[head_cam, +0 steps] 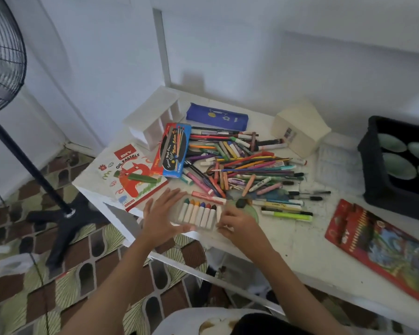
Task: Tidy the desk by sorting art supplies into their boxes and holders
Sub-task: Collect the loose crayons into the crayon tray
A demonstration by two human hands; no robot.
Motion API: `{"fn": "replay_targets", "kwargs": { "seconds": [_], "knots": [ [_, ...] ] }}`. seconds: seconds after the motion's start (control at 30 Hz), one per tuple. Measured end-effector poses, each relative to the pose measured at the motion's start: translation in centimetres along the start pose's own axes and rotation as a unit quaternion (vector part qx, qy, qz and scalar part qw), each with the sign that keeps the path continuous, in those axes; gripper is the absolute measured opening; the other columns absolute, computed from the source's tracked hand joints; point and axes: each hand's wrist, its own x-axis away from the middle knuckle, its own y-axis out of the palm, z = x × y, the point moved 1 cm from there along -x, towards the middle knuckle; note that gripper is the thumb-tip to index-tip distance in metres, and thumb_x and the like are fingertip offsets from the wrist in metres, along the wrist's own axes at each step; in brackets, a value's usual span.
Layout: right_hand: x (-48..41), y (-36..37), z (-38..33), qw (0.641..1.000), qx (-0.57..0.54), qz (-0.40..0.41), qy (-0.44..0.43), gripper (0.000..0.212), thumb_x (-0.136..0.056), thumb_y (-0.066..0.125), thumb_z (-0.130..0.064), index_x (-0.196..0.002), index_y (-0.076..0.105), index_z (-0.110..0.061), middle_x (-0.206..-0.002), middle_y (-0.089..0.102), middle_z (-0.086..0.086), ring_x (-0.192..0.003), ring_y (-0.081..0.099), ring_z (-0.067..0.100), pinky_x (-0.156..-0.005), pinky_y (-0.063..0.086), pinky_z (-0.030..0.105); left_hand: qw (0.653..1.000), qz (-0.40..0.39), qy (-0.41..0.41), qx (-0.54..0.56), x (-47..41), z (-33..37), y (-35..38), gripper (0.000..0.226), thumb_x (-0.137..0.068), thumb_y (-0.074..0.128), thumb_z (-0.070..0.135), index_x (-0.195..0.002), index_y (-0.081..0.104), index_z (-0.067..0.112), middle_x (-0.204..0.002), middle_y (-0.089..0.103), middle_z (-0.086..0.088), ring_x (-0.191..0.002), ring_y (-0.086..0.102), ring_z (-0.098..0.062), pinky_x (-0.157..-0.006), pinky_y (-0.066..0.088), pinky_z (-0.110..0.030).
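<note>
A clear tray (182,223) holding a row of several oil pastels (198,211) lies at the desk's near edge. My left hand (163,213) rests flat against the tray's left side, fingers straight. At the tray's right end my right hand (237,222) pinches a white pastel (219,212) with curled fingers. Behind them sprawls a big pile of pencils, markers and crayons (240,165). The oil pastels box (126,177) lies at the left. A water colour box (173,151) leans on it.
A white compartment holder (153,117), a blue pencil case (217,117) and a cream box (298,128) stand at the back. A red coloured pencil pack (382,247) lies at the right, near a black crate (373,170) of green bowls. A fan stand (34,170) rises left of the desk.
</note>
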Motion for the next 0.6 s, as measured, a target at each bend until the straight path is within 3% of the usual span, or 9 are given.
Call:
{"fn": "replay_targets", "kwargs": {
  "seconds": [0.17, 0.4, 0.5, 0.6],
  "knots": [
    [0.5, 1.4, -0.2, 0.999, 0.02, 0.034, 0.033, 0.011, -0.077, 0.063, -0.013, -0.072, 0.07, -0.006, -0.077, 0.063, 0.003, -0.071, 0.06, 0.017, -0.063, 0.044, 0.023, 1.0, 0.006, 0.007, -0.01, 0.1, 0.2, 0.1, 0.104, -0.047, 0.033, 0.099, -0.137, 0.021, 0.048, -0.151, 0.025, 0.018, -0.138, 0.007, 0.003, -0.114, 0.0, -0.045],
    [0.7, 1.7, -0.1, 0.997, 0.019, 0.06, 0.043, 0.002, -0.074, 0.07, -0.006, -0.073, 0.072, -0.006, -0.077, 0.067, 0.004, -0.076, 0.06, 0.021, -0.072, 0.04, 0.02, 1.0, 0.0, 0.009, -0.002, 0.2, -0.2, 0.1, 0.105, -0.048, 0.035, 0.099, -0.139, 0.025, 0.048, -0.152, 0.024, 0.019, -0.137, 0.006, 0.005, -0.114, 0.0, -0.045],
    [0.6, 1.3, 0.3, 0.996, -0.002, 0.071, 0.057, 0.004, -0.078, 0.071, -0.008, -0.081, 0.073, -0.008, -0.083, 0.069, 0.002, -0.082, 0.056, 0.018, -0.073, 0.036, 0.015, 1.0, -0.004, 0.007, 0.0, 0.1, -0.3, 0.1, 0.105, -0.047, 0.035, 0.099, -0.138, 0.024, 0.049, -0.152, 0.024, 0.019, -0.137, 0.005, 0.005, -0.113, -0.001, -0.044],
    [-0.4, -0.2, 0.9, 0.991, -0.006, 0.104, 0.08, 0.009, -0.08, 0.071, -0.009, -0.088, 0.074, -0.01, -0.086, 0.069, 0.0, -0.082, 0.052, 0.011, -0.077, 0.041, 0.022, 1.0, -0.01, 0.008, 0.001, 0.1, -0.1, 0.0, 0.105, -0.045, 0.033, 0.1, -0.137, 0.021, 0.049, -0.15, 0.02, 0.022, -0.137, 0.004, 0.005, -0.114, -0.002, -0.043]
  ]
}}
